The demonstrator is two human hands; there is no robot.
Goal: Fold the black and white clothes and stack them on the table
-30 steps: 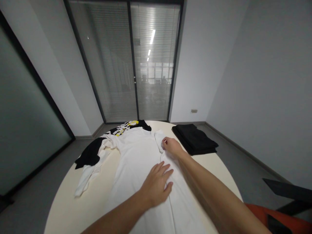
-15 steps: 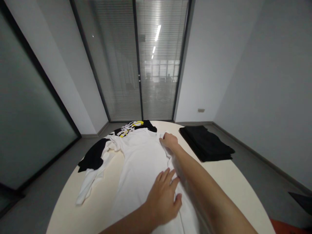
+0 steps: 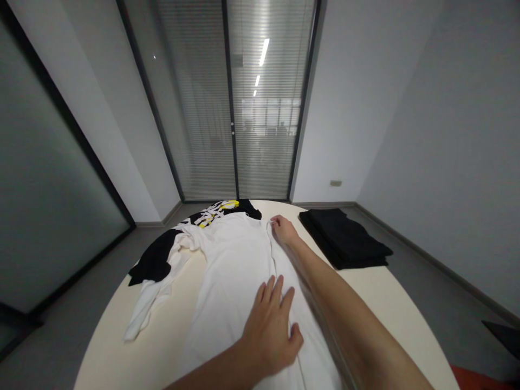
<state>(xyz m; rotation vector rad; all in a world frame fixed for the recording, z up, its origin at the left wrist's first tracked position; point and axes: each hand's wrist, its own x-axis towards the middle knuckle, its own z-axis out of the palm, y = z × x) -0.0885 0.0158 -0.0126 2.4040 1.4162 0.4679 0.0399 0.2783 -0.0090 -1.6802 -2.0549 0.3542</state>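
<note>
A white long-sleeved shirt (image 3: 239, 260) lies spread on the table, its collar toward the far edge. One sleeve stretches out to the left; along the right side the fabric is folded inward over the body in a long strip. My left hand (image 3: 273, 330) rests palm down on the shirt, fingers spread across the strip's edge. Farther up, at the right shoulder, my right hand (image 3: 283, 229) has its fingers curled together on the white fabric. My right forearm passes over part of the folded side and hides it.
Beneath everything is a round cream table (image 3: 390, 319). A dark garment with a white and yellow print (image 3: 156, 260) lies at the far left, partly under the shirt. Folded black clothes (image 3: 345, 235) are stacked at the right. Glass panels with blinds (image 3: 264, 151) stand beyond the table.
My right hand has shifted slightly up and right at the shoulder, and the folded strip there lies straighter and flatter. The left hand stays almost in place, fingers slightly moved.
</note>
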